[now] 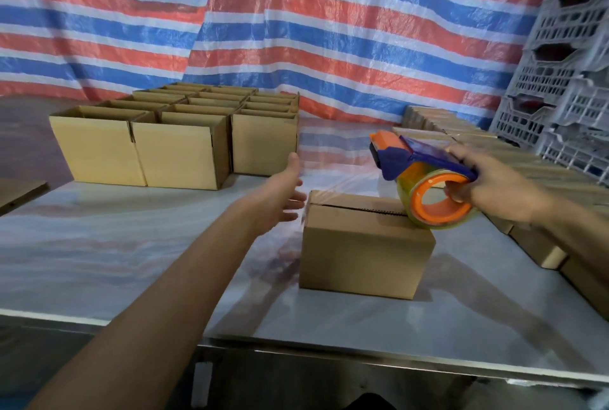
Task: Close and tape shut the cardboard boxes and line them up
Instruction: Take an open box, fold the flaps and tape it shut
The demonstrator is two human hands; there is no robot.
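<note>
Head view, tape dispenser (425, 175) gripped by right hand (494, 190), set on closed box (362, 254), left hand (280, 200) held open beside it.

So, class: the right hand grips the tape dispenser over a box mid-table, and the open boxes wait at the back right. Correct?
No. The head view shows the open boxes at the back left, not the back right. The rest stands: the right hand grips the tape dispenser over the box mid-table.
</note>
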